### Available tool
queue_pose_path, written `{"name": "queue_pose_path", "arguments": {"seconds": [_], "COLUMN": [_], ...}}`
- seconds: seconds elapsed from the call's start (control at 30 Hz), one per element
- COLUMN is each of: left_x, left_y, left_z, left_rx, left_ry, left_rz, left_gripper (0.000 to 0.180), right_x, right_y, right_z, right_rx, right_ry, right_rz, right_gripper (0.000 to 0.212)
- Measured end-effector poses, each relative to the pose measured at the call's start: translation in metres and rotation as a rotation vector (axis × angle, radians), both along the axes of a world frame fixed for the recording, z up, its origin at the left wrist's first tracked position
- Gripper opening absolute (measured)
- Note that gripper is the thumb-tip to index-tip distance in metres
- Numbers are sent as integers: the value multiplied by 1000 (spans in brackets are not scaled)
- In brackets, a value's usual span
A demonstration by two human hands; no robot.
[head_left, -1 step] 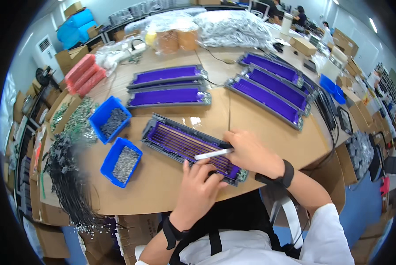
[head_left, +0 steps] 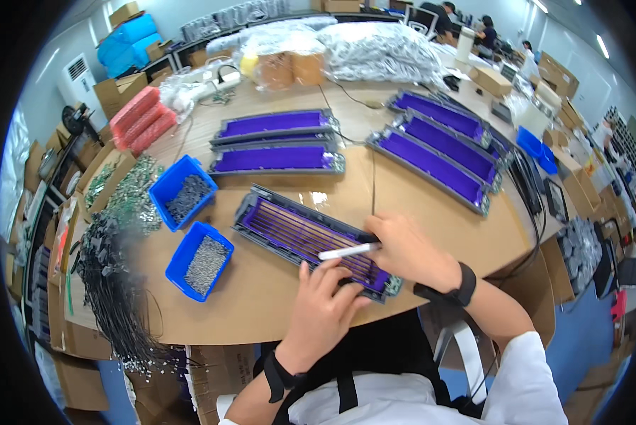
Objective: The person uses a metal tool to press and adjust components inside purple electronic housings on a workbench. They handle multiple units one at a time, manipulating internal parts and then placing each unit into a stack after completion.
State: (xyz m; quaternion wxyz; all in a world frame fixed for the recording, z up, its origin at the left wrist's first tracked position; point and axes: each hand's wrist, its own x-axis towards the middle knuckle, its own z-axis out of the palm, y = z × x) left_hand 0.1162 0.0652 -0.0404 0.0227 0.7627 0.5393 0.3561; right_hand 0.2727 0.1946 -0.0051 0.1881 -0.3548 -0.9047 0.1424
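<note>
A long grey housing (head_left: 307,210) with a purple inside and several thin dark rods along it lies slanted on the table before me. My right hand (head_left: 410,251) is closed round a slim white pen-like tool (head_left: 349,251), which lies slantwise over the rods with its tip toward the left. My left hand (head_left: 325,301) is at the near edge of the housing, fingers bent and apart, fingertips close to the tool's tip. Whether they touch the tool, I cannot tell. A green circuit board (head_left: 393,285) shows at the housing's near right end.
Blue bins hold dark small parts (head_left: 188,197) and silvery pins (head_left: 206,265). Black cables (head_left: 112,290) hang over the left edge. More purple-lined housings (head_left: 275,157) lie farther back, others (head_left: 431,168) on the right. Pink wrapped bundles (head_left: 142,120) stand back left.
The whole view has shifted slightly, so things sit a little farther right and lower. Hands, tool and housing keep nearly the same places relative to each other.
</note>
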Motion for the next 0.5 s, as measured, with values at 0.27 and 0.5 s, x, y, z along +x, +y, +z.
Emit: {"name": "queue_pose_path", "arguments": {"seconds": [0.27,0.5], "left_x": [-17,-19], "left_y": [-29,-21], "left_z": [2,-14], "left_rx": [97,38], "left_ry": [-185,-86], "left_rz": [198,286], "left_gripper": [45,34], "right_x": [15,-53], "right_y": [13,119], "right_z": [76,83], "right_rx": [167,185], "right_ry": [-59,-81], "right_rz": [12,13], "right_gripper": [20,30]}}
